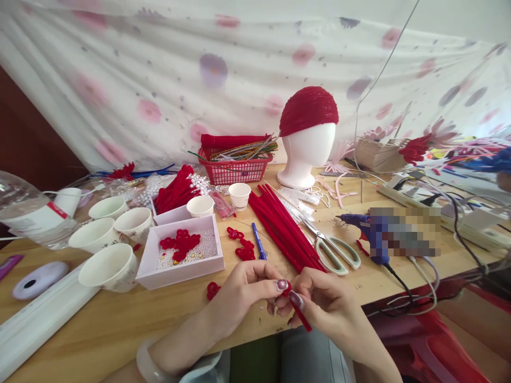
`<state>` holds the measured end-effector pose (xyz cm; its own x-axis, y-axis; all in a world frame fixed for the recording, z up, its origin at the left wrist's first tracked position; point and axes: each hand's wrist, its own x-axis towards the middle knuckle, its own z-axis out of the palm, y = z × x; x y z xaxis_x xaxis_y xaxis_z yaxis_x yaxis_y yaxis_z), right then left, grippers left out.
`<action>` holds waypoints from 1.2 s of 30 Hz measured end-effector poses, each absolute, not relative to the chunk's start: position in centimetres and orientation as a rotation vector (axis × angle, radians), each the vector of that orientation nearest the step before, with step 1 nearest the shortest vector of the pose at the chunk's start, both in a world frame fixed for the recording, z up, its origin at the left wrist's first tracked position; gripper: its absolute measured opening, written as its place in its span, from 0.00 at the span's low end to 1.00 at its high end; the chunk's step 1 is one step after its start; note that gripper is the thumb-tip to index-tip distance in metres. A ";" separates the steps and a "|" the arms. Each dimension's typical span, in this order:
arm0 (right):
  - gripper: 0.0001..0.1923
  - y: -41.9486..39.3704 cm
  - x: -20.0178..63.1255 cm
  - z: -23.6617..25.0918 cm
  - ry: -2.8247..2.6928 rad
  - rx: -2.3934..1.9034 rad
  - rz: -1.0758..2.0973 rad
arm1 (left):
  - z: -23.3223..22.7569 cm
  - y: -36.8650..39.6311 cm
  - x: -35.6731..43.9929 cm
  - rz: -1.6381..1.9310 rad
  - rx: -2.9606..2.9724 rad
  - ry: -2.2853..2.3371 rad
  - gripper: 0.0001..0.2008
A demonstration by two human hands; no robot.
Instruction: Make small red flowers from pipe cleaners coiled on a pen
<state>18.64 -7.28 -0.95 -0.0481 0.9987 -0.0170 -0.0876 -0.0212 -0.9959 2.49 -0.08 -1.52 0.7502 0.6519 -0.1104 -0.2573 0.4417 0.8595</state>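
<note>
Low centre of the frame: left hand [243, 290] and right hand [325, 303] meeting over the near edge of the pale wooden surface [120, 319]. Fingers of both closed tight, pinching one fuzzy red pipe cleaner [298, 311], a thin rod slanting down to the right out of the grip. Just above, a thick bundle of long red stems [279, 223], velvety and straight, fanned diagonally. Right of that, scissors [333, 250] with pale green loops lying flat, then a blue glue gun [369, 234]. Left of centre, a shallow white tray [181, 268] of tiny pearls and curled red shapes. Further left, round white paper cups [107, 268] clustered together. Upper centre, a smooth white mannequin head [307, 151] wearing a ribbed red cap [308, 109], beside a red mesh basket [235, 170].
</note>
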 end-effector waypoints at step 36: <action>0.19 -7.1 17.2 -2.0 -1.317 -1.323 0.935 | -1.1 -0.2 2.0 0.766 1.385 0.579 0.14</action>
<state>17.18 -7.06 -1.99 0.1061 0.9866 0.1241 0.2083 0.1000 -0.9729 2.00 -0.22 -1.06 0.6383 0.7662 0.0748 -0.1370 0.0174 0.9904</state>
